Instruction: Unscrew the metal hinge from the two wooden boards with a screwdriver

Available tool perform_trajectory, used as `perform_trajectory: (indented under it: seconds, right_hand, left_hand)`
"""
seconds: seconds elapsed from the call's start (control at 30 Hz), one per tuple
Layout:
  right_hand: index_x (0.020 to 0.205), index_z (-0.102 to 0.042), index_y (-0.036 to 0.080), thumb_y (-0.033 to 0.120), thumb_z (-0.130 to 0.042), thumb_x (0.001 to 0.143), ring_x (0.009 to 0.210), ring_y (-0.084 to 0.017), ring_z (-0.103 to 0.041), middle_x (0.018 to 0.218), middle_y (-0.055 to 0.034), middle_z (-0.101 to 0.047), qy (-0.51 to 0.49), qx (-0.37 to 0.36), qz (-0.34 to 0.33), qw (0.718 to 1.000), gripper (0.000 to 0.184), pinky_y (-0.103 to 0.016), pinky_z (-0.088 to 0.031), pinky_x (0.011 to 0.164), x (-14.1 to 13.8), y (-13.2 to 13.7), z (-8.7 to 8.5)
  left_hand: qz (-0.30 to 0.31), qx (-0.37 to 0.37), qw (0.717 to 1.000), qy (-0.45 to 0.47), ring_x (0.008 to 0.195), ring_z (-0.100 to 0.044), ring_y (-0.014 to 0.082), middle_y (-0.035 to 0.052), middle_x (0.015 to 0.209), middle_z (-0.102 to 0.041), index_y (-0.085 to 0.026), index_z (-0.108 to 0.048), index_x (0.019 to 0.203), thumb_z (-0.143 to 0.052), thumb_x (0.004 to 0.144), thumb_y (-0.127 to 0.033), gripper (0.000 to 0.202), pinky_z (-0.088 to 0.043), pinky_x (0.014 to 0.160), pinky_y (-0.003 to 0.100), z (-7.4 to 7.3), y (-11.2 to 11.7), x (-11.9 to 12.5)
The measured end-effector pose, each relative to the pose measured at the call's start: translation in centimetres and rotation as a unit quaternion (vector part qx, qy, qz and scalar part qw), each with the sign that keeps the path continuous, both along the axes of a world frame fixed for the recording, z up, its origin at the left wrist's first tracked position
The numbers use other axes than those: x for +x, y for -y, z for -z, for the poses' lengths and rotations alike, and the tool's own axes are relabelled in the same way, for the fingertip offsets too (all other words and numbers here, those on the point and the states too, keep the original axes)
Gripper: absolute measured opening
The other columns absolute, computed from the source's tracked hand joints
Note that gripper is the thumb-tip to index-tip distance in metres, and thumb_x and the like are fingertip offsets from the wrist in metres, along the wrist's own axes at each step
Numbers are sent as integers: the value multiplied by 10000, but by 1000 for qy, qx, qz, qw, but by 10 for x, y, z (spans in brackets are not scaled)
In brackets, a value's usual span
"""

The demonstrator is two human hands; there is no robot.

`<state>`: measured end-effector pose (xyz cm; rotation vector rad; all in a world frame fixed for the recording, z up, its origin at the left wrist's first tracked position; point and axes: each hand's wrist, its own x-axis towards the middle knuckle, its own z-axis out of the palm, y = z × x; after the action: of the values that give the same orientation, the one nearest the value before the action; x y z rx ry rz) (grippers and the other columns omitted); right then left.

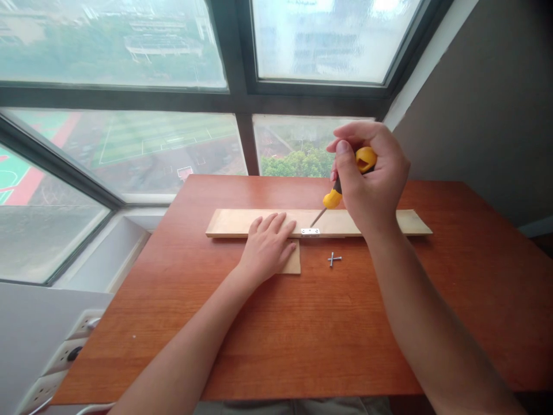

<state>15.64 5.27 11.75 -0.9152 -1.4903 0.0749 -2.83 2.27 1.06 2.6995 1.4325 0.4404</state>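
Note:
My right hand (375, 173) is wrapped round the handle of a yellow and black screwdriver (332, 199), held tilted with its tip down and to the left. The tip is at or just above a small silver metal plate (310, 232) on the front edge of a long pale wooden board (233, 222). Whether the tip touches the plate I cannot tell. My left hand (268, 245) lies flat on the board, fingers spread, left of the plate. Partly beneath that hand, a smaller thin wooden piece (294, 265) sticks out toward me.
Two crossed screws (332, 259) lie on the reddish-brown table (324, 334), in front of the board. Large windows (173, 138) stand behind the table, with a grey wall (475, 115) at the right. Power sockets (64, 354) are on the lower left.

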Motion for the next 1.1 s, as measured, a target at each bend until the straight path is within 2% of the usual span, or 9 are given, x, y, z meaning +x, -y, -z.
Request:
perform_trajectory:
  seconds: [0.2,0.37,0.77,0.9,1.1]
  right_hand:
    - [1029,-613,327,382,-511,960,571,-118,-576,879,3,-666,-33,1,-11,999,134,-285,-501,492,2,-5,5]
    - [1008,-630,321,349,-545,938,647,-134,-614,864,6,-667,-47,2,-33,998,114,-283,-495,493,1,-7,6]
    - [1027,-614,315,303,-518,950,670,-129,-621,881,10,-659,-46,-1,-47,998,124,-276,-502,510,-6,-9,12]
    - [1045,-604,330,356,-480,972,634,-125,-614,890,5,-659,-29,1,-36,999,146,-280,-502,511,-6,-9,13]
    - [1037,-602,323,379,-503,965,648,-130,-624,886,2,-661,-27,1,-25,999,135,-279,-512,527,-5,-9,12]
  left_hand:
    - [6,-8,1000,-5,1398,-344,289,111,1500,-429,-256,-508,1345,-499,926,-350,429,-245,1146,497,0,-1,-2]
    - [12,-12,1000,-14,1394,-348,291,115,1501,-427,-249,-501,1356,-483,933,-343,434,-251,1143,503,-2,-1,-2]
    - [13,-7,1000,-12,1398,-348,288,104,1500,-436,-259,-497,1356,-479,935,-338,429,-246,1142,505,0,-2,-2]
    - [11,-6,1000,-3,1403,-345,279,94,1509,-430,-269,-497,1357,-477,937,-333,425,-241,1147,488,-1,-3,-1]
    - [2,0,1000,0,1384,-383,249,93,1490,-455,-260,-500,1350,-357,992,-300,387,-268,1130,451,1,-8,1]
